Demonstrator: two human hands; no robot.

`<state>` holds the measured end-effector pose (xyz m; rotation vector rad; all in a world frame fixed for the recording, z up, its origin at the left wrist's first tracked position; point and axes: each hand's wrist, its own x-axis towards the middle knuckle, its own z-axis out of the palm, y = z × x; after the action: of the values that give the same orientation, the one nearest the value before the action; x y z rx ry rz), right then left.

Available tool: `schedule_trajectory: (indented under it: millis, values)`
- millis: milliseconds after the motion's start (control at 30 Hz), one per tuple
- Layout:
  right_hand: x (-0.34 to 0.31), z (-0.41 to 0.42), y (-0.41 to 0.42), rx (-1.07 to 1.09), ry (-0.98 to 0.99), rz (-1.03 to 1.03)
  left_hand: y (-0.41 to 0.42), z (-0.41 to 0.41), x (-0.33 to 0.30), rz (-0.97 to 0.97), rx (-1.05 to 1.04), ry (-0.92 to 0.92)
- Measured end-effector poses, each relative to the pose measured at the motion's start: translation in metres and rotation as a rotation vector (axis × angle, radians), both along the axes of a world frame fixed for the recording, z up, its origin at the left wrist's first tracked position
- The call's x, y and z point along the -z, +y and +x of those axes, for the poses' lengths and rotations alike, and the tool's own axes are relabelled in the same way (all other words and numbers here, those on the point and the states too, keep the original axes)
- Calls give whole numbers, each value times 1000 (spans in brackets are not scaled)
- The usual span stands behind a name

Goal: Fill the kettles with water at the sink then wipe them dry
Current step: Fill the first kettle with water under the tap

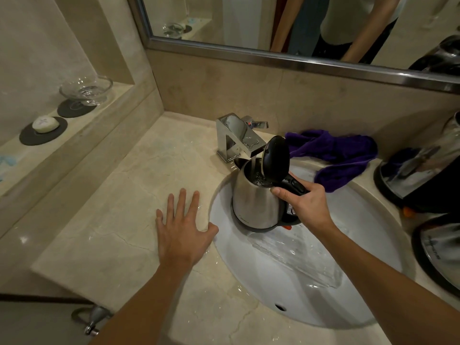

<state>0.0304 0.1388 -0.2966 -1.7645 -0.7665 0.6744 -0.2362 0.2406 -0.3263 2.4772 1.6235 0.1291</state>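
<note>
Small writing sits low on the steel kettle [256, 197], too blurred to read, and the soap [45, 124] on the ledge bears marks equally illegible. The kettle is held upright over the white sink [311, 275], at about 12 o'clock of the basin, its black lid [276, 160] tipped up and a thin stream of water falling into it from the chrome faucet [236, 136]. The right hand [306, 205] grips the kettle's black handle, fingers curled round it, thumb lying along the top. The left hand [183, 232] rests flat on the wet marble counter [139, 195] at 9 o'clock of the sink, fingers spread and straight, thumb touching the basin's rim. A purple cloth [341, 158] lies crumpled at 1 o'clock behind the sink, and two more kettles [418, 175] stand at 3 o'clock on the counter. A glass dish [86, 89] sits on the ledge at 10 o'clock, below a framed mirror [298, 21].
</note>
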Motion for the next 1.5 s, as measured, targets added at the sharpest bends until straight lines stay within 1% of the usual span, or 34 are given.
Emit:
schedule_trajectory:
  millis: [367, 1000, 1133, 1500]
  values:
    - [0, -1, -1, 8, 3, 6, 0, 1, -2, -2, 5, 36]
    - [1, 0, 0, 8, 17, 13, 1, 1, -1, -5, 2, 45]
    - [2, 0, 0, 5, 12, 15, 0, 1, 0, -3, -1, 9]
    - [4, 1, 0, 9, 6, 7, 0, 1, -1, -2, 4, 24]
